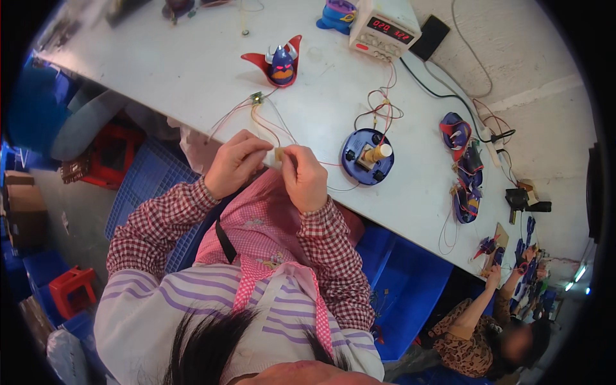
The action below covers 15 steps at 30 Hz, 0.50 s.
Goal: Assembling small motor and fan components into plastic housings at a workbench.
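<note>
At the table's front edge my left hand (235, 164) and my right hand (304, 176) come together, both closed in a pinch. A small tan, flat piece (278, 154) is at the fingertips of my right hand. Whitish material shows between the two hands; what my left fingers grip is hidden. Thin wires run from just above my fingers to a small green circuit board (256, 97) on the table. Beyond it stands a purple toy head (281, 65) with silver horns and a red collar.
A round blue base (367, 157) is wired to a power supply (384, 29). Several purple toy parts (467, 170) lie at the right, near a power strip (491, 151). A blue bin (410, 282) stands below the table. Farther right another person's hand (493, 277) works.
</note>
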Each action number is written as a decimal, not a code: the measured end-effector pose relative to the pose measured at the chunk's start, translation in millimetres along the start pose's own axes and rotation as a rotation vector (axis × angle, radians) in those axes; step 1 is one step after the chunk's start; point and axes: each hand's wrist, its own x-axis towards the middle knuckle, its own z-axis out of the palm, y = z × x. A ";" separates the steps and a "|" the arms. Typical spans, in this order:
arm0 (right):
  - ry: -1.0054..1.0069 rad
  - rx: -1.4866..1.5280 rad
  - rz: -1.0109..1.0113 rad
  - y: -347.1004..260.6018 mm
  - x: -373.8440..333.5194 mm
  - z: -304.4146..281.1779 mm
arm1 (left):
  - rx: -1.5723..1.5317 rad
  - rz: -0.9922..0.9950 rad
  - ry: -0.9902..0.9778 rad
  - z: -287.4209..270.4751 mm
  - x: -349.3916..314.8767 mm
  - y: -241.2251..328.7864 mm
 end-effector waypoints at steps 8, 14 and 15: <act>0.004 0.053 0.110 1.7 5.2 0.8 | -0.029 -0.106 -0.175 2.8 29.9 -13.5; 0.022 0.274 0.306 -3.2 11.6 4.1 | -0.678 -0.580 -0.160 -2.3 43.0 -0.1; 0.026 0.282 0.296 -2.7 12.9 5.9 | -0.707 -0.588 -0.143 -2.7 44.2 0.9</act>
